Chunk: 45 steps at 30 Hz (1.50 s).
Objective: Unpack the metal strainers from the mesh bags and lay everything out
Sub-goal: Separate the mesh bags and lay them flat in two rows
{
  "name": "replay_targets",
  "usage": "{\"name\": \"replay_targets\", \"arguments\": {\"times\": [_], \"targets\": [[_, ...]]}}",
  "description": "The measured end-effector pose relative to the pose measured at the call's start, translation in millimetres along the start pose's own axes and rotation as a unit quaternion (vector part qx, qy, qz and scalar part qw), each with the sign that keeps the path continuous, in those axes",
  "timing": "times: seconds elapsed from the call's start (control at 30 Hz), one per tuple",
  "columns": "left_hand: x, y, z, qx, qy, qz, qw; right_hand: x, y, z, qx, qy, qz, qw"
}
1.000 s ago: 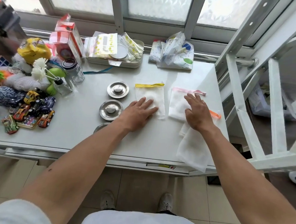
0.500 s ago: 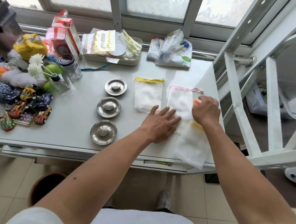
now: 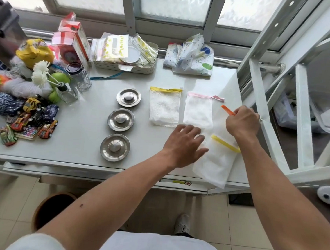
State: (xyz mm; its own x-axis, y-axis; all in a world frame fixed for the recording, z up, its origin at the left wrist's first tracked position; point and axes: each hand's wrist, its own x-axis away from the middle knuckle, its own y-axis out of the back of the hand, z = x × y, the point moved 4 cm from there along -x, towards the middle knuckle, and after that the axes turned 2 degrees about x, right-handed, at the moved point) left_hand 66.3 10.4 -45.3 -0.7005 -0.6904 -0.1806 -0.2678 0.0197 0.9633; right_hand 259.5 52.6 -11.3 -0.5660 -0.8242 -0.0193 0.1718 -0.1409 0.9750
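Right hand (image 3: 241, 122), fingers curled shut on the orange drawstring (image 3: 228, 110) of a white mesh bag (image 3: 219, 120) at the table's 3 o'clock edge; left hand (image 3: 184, 145) flat, fingers spread and gripping nothing, pressing the near corner of that bag beside a second yellow-trimmed white mesh bag (image 3: 216, 162) overhanging the grey table (image 3: 79, 132) at 5 o'clock. Toward 12 o'clock lie two flattened bags, yellow-banded (image 3: 164, 106) and pink-banded (image 3: 198, 110), side by side; at 9 o'clock three round shiny metal strainers (image 3: 120, 119), domed centres up, stand in a near-far column, apart.
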Motion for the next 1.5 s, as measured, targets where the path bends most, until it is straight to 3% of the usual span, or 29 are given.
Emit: {"name": "replay_targets", "arguments": {"times": [0.07, 0.2, 0.33, 0.43, 0.6, 0.7, 0.83, 0.93, 1.0, 1.07, 1.17, 1.27, 1.33, 1.5], "targets": [[4, -2, -13, -0.003, 0.023, 0.036, 0.999, 1, 6, 4, -0.016, 0.011, -0.033, 0.999], [0, -5, -21, 0.099, 0.167, 0.092, 0.977, 5, 19, 12, -0.036, 0.021, -0.072, 0.997], [9, 2, -2, 0.271, 0.302, 0.128, 0.905, 7, 54, 14, -0.037, 0.033, -0.074, 0.996], [30, 16, 37, 0.303, 0.385, 0.132, 0.862, 14, 89, 21, -0.093, 0.079, -0.015, 0.992], [68, 37, 93, 0.263, 0.460, 0.142, 0.836, 38, 116, 44, -0.162, 0.157, 0.189, 0.956], [79, 47, 98, 0.178, 0.448, 0.166, 0.860, 42, 96, 54, -0.148, 0.164, 0.271, 0.937], [75, 55, 75, -0.039, 0.367, 0.208, 0.906, 48, 29, 66, -0.054, 0.190, 0.344, 0.918], [58, 48, 61, -0.055, 0.237, 0.132, 0.961, 56, -14, 67, 0.000, 0.200, 0.346, 0.917], [45, 42, 61, -0.032, 0.203, 0.085, 0.975, 59, -23, 66, 0.019, 0.198, 0.304, 0.932], [34, 36, 69, -0.022, 0.241, 0.068, 0.968, 58, -24, 65, 0.058, 0.202, 0.260, 0.943], [21, 29, 82, -0.020, 0.306, 0.101, 0.947, 50, -17, 67, 0.079, 0.205, 0.190, 0.957], [10, 27, 89, -0.062, 0.305, 0.113, 0.944, 41, -15, 70, 0.044, 0.201, 0.100, 0.973], [5, 24, 92, -0.069, 0.299, 0.122, 0.944, 36, -22, 71, 0.046, 0.194, 0.108, 0.974], [-1, 12, 98, 0.045, 0.321, 0.171, 0.930, 27, -38, 70, 0.018, 0.175, 0.167, 0.970]]}}
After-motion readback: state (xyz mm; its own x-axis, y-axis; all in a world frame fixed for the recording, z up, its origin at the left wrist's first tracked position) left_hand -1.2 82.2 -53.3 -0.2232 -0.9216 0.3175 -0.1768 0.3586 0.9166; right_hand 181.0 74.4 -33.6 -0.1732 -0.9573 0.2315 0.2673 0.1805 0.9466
